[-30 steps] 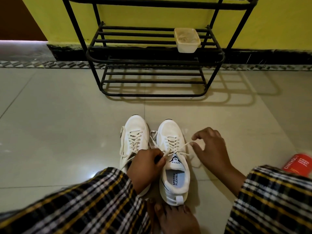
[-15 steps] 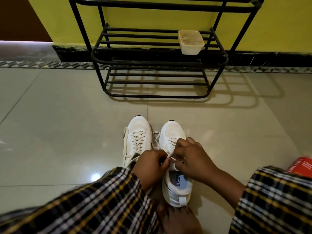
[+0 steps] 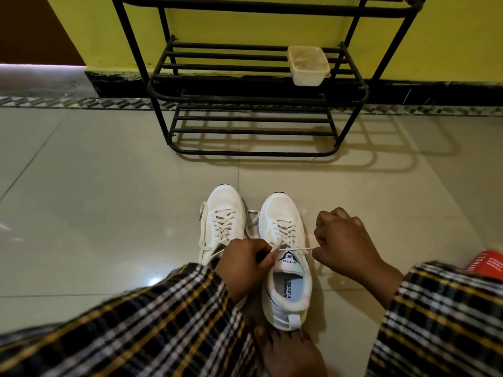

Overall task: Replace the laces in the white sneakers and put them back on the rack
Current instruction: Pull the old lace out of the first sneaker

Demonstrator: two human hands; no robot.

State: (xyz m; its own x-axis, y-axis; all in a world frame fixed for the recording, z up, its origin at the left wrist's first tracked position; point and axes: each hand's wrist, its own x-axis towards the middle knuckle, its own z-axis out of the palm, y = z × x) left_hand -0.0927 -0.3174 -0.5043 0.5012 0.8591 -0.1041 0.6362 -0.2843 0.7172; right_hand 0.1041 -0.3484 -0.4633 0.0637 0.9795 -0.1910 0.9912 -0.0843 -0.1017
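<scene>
since half a second ago the right hand [image 3: 343, 244] has drawn out to the right of the right shoe [image 3: 285, 257]; it had been over the tongue beside the left hand [image 3: 245, 263]. lace [image 3: 299, 249] now runs taut between the two hands, across the top of the tongue.

hands: right, fingers curled into a fist, pinching the lace end just right of the shoe. left, fingers curled on the other part of the lace at the tongue's left edge, covering the rear of the left shoe [image 3: 221, 221].

shoes: white pair, side by side on the floor [image 3: 95, 200], toes toward the rack [image 3: 253, 85], nearly touching. both laced along the eyelets; a loose lace end lies in the gap between the toes; another trails along the outer side of the left shoe.

open room: bare tile between toes and rack; wide tile to the left; tile to the right up to a red can [image 3: 487, 263] at the right edge, partly cut off.

rack: black metal, against the yellow wall [image 3: 449, 36]. a tub [image 3: 309, 65] sits at the right end of the middle shelf; the rest of that shelf and the bottom shelf show bare bars.

near side: plaid sleeves [image 3: 136, 322] fill the lower corners; a bare foot [image 3: 288, 352] touches the right shoe's heel.
</scene>
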